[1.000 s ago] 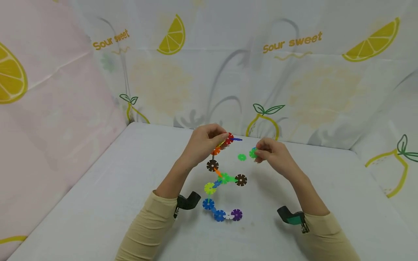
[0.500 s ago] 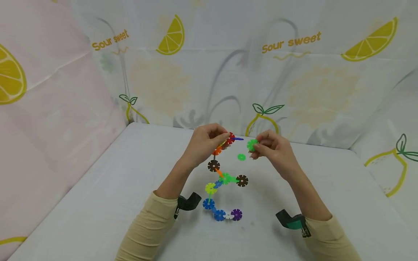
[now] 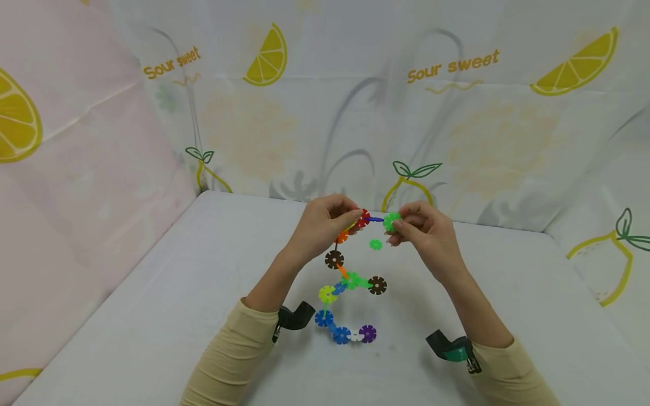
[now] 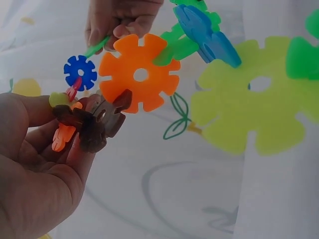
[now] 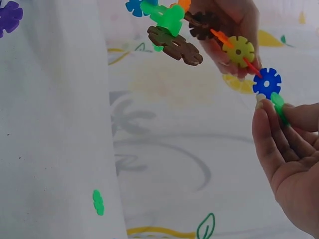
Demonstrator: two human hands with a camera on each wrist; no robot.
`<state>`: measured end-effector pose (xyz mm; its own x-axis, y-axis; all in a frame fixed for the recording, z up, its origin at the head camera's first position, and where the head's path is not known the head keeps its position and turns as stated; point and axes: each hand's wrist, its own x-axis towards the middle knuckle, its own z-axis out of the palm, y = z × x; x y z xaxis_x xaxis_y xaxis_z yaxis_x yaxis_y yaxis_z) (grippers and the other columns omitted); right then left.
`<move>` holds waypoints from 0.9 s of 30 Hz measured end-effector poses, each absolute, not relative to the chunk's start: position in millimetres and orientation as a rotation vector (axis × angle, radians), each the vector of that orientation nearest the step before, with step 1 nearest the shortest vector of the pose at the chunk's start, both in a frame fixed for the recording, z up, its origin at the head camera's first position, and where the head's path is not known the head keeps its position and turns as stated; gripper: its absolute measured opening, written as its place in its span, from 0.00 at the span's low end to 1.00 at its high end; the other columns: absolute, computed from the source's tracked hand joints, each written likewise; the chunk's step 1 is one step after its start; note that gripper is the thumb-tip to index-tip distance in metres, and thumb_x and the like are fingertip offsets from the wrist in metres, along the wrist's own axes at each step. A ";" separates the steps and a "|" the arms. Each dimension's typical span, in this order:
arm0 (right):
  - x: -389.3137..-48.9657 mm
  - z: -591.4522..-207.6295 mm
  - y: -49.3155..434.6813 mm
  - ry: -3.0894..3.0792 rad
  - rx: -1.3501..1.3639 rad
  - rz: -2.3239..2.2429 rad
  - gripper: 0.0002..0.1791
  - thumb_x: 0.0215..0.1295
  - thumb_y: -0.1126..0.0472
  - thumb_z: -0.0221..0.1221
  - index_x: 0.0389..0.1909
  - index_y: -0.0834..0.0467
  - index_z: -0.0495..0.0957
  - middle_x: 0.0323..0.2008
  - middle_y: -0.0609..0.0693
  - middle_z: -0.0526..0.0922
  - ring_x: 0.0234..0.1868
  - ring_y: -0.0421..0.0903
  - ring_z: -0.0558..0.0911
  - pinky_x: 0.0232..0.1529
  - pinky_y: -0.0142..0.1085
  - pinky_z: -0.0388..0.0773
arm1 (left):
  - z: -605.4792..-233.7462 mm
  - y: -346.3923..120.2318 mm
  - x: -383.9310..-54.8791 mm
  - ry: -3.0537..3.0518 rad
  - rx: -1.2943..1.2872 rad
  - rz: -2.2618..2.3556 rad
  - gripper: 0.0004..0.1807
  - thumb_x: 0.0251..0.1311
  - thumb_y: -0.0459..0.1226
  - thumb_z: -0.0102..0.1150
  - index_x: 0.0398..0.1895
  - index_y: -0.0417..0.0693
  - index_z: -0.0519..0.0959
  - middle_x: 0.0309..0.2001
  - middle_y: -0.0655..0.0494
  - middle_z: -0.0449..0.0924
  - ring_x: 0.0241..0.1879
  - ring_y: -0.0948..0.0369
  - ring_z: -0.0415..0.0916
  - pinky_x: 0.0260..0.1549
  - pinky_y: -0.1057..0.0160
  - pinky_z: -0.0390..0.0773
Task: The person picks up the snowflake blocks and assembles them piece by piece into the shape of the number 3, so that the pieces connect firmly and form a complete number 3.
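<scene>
My left hand holds a chain of notched plastic snowflake discs near its upper end, by the red disc. A blue disc sticks out edge-on from the red one. Between thumb and fingers, my right hand pinches a green disc against that blue disc's edge; whether it is slotted in I cannot tell. Below the left hand the chain runs down through a brown disc, a yellow disc and blue discs to a purple disc. A side branch ends in another brown disc.
One loose green disc lies on the white-covered table, beyond the chain's branch. Lemon-printed cloth stands behind and at the sides. A dark wrist camera sits at the left cuff, another camera at the right.
My right hand has moved left and slightly up, bringing the green disc to the blue one. The left hand and chain top have shifted slightly right. The loose green disc has stayed put.
</scene>
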<state>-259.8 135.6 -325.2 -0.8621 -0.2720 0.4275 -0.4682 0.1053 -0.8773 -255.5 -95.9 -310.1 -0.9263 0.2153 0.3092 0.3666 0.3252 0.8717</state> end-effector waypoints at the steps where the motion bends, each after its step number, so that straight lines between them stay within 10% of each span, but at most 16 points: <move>1: -259.7 -325.1 135.4 -2.204 0.749 1.855 0.09 0.68 0.68 0.60 0.44 0.68 0.73 0.27 0.45 0.87 0.26 0.50 0.86 0.37 0.36 0.86 | -310.1 -95.8 -255.6 -2.444 -0.539 -1.659 0.07 0.67 0.44 0.60 0.38 0.53 0.84 0.32 0.58 0.85 0.32 0.58 0.80 0.33 0.60 0.78; 27: -258.4 -327.5 131.6 -2.144 0.764 1.835 0.08 0.67 0.71 0.59 0.43 0.71 0.74 0.27 0.47 0.86 0.24 0.47 0.86 0.35 0.35 0.85 | -312.7 -91.0 -254.7 -2.436 -0.559 -1.624 0.07 0.68 0.44 0.60 0.38 0.53 0.84 0.31 0.58 0.84 0.31 0.58 0.79 0.32 0.61 0.78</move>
<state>-258.4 131.6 -327.5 -0.8416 -0.2433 0.4823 -0.5140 0.0864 -0.8534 -254.7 -91.0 -312.7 -0.9171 0.2174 0.3342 0.3921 0.3402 0.8547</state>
